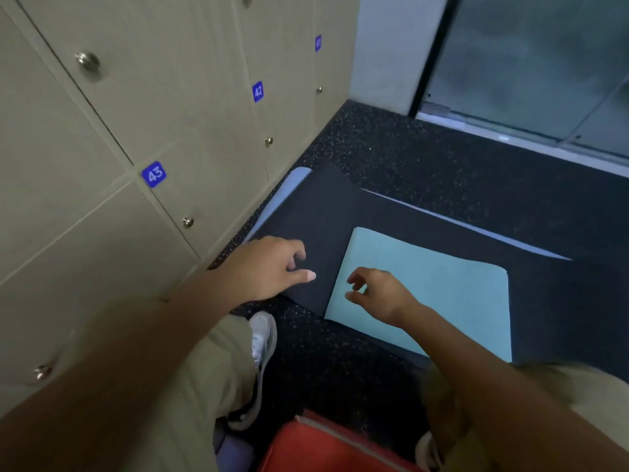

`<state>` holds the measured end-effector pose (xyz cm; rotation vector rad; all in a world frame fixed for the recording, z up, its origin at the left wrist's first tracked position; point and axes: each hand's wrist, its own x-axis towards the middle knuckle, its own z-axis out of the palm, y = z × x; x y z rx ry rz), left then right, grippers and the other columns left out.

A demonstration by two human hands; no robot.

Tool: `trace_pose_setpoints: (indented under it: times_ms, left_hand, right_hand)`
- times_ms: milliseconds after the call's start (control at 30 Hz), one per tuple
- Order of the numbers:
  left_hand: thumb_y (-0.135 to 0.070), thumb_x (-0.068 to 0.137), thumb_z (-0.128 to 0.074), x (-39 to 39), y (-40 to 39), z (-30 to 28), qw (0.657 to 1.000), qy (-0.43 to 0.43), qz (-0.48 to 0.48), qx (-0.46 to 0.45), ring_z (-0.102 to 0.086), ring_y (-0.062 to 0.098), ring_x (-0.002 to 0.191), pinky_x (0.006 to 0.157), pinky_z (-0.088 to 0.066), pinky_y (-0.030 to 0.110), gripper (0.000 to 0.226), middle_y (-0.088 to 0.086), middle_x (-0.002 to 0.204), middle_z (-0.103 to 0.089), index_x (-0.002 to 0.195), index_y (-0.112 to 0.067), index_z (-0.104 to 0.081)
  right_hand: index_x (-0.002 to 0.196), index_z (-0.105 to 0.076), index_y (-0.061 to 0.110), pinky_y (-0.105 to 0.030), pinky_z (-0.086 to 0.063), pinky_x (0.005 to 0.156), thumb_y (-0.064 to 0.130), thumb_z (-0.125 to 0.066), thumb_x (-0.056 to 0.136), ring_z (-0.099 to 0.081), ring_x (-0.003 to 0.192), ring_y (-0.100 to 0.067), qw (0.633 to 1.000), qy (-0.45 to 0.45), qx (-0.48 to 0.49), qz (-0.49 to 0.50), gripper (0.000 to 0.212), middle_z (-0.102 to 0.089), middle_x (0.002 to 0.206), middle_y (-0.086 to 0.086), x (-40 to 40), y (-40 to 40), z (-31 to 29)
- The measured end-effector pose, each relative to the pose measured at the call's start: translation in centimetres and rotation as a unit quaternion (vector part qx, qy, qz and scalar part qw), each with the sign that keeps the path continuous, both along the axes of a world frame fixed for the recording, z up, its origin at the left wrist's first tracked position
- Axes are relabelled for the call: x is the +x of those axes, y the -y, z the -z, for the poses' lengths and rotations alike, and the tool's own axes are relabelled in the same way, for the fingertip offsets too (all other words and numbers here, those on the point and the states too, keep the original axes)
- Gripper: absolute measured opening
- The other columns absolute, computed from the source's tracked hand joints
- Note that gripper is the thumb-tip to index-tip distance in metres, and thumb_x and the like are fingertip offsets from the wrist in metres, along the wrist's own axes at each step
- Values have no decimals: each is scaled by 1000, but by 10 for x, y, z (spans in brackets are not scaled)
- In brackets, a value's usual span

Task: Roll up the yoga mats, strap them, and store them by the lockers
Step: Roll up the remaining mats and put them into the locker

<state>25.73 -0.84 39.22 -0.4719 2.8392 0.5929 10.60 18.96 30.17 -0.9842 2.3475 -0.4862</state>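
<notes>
A teal yoga mat (439, 294) lies flat on a dark mat (320, 219), which lies on the speckled floor beside the lockers (143, 117). A pale blue mat edge (289, 189) shows under the dark mat's far left side. My left hand (269, 267) hovers over the dark mat's near left corner, fingers loosely curled, holding nothing. My right hand (377, 294) hovers over the teal mat's near left part, fingers bent and empty. No strap is visible.
Beige numbered lockers with metal knobs fill the left side. A glass door or window (531, 63) stands at the far right. A red mat or bag (326, 447) lies by my legs at the bottom, near my white shoe (263, 338).
</notes>
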Motion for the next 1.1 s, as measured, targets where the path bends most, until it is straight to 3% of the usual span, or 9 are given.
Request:
trace_pose_setpoints:
  times_ms: [167, 367, 700, 933, 1100]
  left_hand:
    - [-64, 92, -60, -22, -5, 29, 999, 26, 1, 28, -64, 6, 90, 86, -55, 38, 44, -15, 100, -69, 121, -31, -61]
    - [-63, 91, -59, -36, -4, 42, 997, 25, 0, 71, -64, -1, 90, 84, -54, 33, 44, -16, 103, -69, 124, -33, -60]
    - [-72, 87, -50, -51, -26, 71, 990, 133, -4, 40, -58, -2, 90, 86, -52, 31, 52, -21, 108, -61, 131, -44, -51]
    - [-73, 84, -47, -70, -42, 88, 981, 194, 4, 11, -58, 0, 93, 86, -50, 29, 55, -20, 107, -60, 130, -43, -50]
    - [-76, 86, -42, -80, -53, 94, 975, 220, 18, -10, -57, 3, 100, 92, -50, 33, 55, -18, 113, -60, 132, -45, -45]
  right_hand:
    - [136, -56, 18, -37, -51, 99, 37, -66, 98, -60, 114, -23, 997, 14, 72, 0, 44, -59, 135, -6, -33, -2, 73]
    - [148, -43, 18, -45, -46, 107, 35, -67, 98, -39, 138, -27, 992, -4, 125, 18, 58, -39, 149, -7, -59, -10, 163]
    - [152, -32, 17, -45, -46, 104, 38, -77, 89, -35, 138, -28, 979, 13, 199, 31, 80, -34, 150, -7, -84, -34, 288]
    - [151, -23, 20, -42, -42, 107, 52, -79, 82, -32, 137, -29, 961, -78, 261, -53, 95, -25, 153, -7, -97, -37, 339]
    - [151, -20, 24, -41, -41, 108, 60, -74, 82, -28, 140, -30, 955, -133, 250, -88, 96, -21, 154, -8, -100, -43, 358]
